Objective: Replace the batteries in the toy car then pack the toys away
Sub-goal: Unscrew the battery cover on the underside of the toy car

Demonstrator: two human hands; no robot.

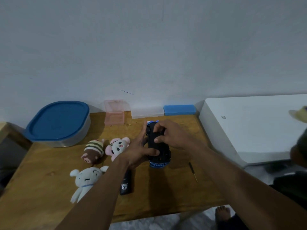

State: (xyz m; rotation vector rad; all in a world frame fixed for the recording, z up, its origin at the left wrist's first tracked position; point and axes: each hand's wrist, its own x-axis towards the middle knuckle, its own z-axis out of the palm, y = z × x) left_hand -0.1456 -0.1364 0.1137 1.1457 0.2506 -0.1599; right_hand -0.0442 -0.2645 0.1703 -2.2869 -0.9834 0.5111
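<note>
Toy car (158, 151) upside down on worktop (49, 188), clamped by left hand (139, 151); right hand (172, 134) pinching its underside. Black remote (125, 185) nearby, white emblem unreadable. Screwdriver (193, 171) just right.

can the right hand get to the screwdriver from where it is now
Probably yes. The screwdriver lies bare on the table, just right of the car, with nothing around it. But the right hand is on the car, so it must let go first.
</note>
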